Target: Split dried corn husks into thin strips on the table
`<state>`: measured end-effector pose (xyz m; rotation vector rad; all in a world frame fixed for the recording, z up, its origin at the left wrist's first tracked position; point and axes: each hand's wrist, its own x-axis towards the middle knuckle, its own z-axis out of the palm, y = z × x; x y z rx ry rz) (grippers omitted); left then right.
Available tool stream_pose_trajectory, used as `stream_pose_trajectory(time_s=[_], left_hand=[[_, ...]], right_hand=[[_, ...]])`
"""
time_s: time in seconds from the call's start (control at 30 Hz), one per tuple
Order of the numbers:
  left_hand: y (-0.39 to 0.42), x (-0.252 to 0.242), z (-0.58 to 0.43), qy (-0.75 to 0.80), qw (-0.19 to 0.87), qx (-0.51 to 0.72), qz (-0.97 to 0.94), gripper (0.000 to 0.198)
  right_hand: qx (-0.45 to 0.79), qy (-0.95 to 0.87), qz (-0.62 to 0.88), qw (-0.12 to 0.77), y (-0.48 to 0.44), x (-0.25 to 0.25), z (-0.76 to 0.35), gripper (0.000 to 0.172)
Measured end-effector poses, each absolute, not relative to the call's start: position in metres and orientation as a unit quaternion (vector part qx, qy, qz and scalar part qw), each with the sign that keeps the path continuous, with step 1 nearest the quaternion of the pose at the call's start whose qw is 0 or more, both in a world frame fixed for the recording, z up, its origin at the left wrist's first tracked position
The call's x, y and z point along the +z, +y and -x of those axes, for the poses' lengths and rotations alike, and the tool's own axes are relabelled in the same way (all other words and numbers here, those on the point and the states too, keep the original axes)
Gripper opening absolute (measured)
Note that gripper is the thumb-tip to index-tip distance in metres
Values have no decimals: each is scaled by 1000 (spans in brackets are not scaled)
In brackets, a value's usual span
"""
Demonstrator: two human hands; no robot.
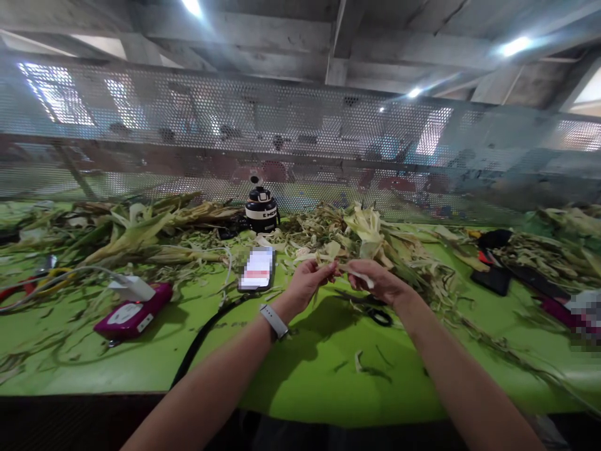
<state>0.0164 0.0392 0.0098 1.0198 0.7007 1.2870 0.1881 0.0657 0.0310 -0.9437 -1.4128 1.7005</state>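
Both of my hands are raised over the green table, close together. My left hand (310,280), with a pale watch band (274,321) at the wrist, pinches one end of a pale strip of corn husk (355,273). My right hand (378,280) has its fingers closed around the strip's other part, which runs across to the left fingertips. Below the right hand lie dark-handled scissors (377,315). Just beyond the hands is a heap of dry husks (323,227), with a larger pale husk (366,228) standing up from it.
Left of my hands lies a lit phone (256,268). A black bottle (261,210) stands behind it. Further left are a purple power strip (134,313) with a white charger (131,287), and red-and-yellow-handled tools (40,285). A perforated metal panel (300,138) borders the table (319,388).
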Motion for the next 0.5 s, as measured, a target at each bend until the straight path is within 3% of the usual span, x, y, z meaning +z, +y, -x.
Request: stream_pose_trajectory(time_s=[0.1,0.5], left_hand=[[38,13,-16,314,616,566,-449,32],[43,13,-10,311,602,581,-450,31]], right_hand=[[621,-614,369,319,65,27,-187,30],[512,-707,390,293,73,26,-193,34]])
